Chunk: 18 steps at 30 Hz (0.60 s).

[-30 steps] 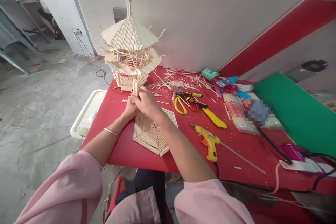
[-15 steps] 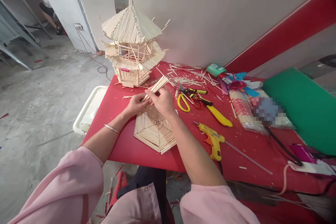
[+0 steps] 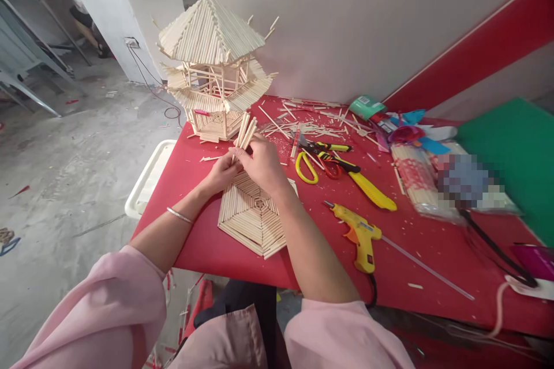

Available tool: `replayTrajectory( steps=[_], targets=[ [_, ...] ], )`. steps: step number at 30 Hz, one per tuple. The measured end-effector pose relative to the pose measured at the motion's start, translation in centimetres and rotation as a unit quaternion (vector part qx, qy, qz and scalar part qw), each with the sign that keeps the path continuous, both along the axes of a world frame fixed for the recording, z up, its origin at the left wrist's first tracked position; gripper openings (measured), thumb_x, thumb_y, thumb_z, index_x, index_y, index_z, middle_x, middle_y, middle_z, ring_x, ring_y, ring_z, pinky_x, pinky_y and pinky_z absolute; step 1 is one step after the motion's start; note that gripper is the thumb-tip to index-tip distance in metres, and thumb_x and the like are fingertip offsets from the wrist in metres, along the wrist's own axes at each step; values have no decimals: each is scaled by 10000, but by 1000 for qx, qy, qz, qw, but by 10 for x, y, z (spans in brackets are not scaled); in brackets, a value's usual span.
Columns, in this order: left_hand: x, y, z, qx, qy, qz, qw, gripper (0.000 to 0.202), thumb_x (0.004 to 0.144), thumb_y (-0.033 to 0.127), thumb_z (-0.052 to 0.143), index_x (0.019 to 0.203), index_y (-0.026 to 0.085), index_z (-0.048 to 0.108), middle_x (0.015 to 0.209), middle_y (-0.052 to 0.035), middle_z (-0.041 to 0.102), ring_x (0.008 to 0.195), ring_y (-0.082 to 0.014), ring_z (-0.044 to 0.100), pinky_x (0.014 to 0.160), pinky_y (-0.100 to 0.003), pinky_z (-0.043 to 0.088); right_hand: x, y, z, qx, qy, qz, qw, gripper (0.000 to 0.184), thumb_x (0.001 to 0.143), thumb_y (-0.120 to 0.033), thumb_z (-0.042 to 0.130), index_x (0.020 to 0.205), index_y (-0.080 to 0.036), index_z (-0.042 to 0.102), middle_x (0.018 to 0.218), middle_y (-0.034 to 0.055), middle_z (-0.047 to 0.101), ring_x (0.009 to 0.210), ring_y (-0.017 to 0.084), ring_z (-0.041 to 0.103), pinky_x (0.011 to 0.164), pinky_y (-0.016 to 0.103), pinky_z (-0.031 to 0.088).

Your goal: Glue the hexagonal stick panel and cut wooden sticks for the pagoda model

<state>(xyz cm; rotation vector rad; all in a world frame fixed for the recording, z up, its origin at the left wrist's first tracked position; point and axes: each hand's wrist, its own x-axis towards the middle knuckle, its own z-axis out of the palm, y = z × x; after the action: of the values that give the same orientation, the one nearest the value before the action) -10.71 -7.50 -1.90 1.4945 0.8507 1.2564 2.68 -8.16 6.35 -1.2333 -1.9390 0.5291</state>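
A small bundle of pale wooden sticks [image 3: 246, 130] points upward between my two hands. My left hand [image 3: 221, 173] grips its lower end, and my right hand [image 3: 261, 162] closes round it from the right, thumb across the sticks. Below them, a flat hexagonal panel of glued sticks [image 3: 255, 213] lies on the red tabletop [image 3: 199, 230], partly covered by my right forearm. Behind my hands stands a tiered stick pagoda [image 3: 212, 34] with a pointed roof.
Right of the panel lie a yellow glue gun [image 3: 358, 235] with a clear glue stick, yellow-handled pliers [image 3: 367, 187] and scissors [image 3: 306, 168]. Loose sticks [image 3: 318, 128] litter the back. Bagged sticks [image 3: 422, 181] and a green board [image 3: 511, 150] are farther right. A white stool [image 3: 151, 176] stands left.
The stick bundle has turned from slanting right to nearly upright, its ends slightly fanned. Both hands have shifted a little left. The camera view has moved slightly.
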Motion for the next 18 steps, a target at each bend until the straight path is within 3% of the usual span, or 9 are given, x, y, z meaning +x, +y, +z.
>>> replayTrajectory(
  steps=[5, 12, 18],
  targets=[
    [1, -2, 2, -2, 5, -20, 1000, 463, 815, 595, 689, 708, 173, 531, 611, 24, 494, 577, -95, 433, 558, -240, 410, 3, -5, -5, 8, 11, -2, 1000, 56, 899, -213, 639, 930, -192, 681, 972, 84, 668, 892, 208, 639, 834, 360, 501],
    [-1, -6, 6, -18, 35, 48, 998, 447, 805, 561, 714, 675, 160, 564, 590, 22, 540, 558, -84, 461, 538, -221, 419, 3, -8, -16, -15, 52, -4, 999, 75, 920, -259, 628, 948, -206, 674, 954, 58, 668, 851, 188, 619, 775, 326, 476],
    [-1, -8, 14, -58, 61, 38, 996, 465, 779, 610, 708, 749, 155, 620, 658, 2, 618, 609, -101, 528, 568, -219, 464, 9, -3, -20, -40, 80, 7, 996, 124, 939, -290, 594, 926, -229, 701, 988, 62, 708, 879, 198, 639, 804, 329, 478]
  ],
)
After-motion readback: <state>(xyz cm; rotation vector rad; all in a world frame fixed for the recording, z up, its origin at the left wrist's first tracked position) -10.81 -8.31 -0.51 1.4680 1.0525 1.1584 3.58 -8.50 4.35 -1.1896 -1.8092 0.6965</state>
